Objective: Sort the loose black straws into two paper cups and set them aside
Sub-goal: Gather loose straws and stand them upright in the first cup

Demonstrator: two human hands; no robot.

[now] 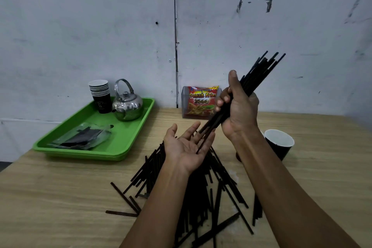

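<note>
My right hand (239,106) is closed around a bundle of black straws (259,72), held tilted, tips pointing up and right above the table. The bundle's lower ends rest against the fingers of my left hand (187,145), which is palm up and spread beneath them. Under both forearms a pile of loose black straws (201,191) is scattered on the wooden table (60,197). A black paper cup (278,143) with a white inside stands upright just right of my right wrist. A second cup beside it is mostly hidden behind that wrist.
A green tray (128,141) at the back left holds a stack of black paper cups (100,94), a metal kettle (126,104) and a clear plastic bag (84,137). A clear holder with a French fries snack packet (201,100) stands against the wall.
</note>
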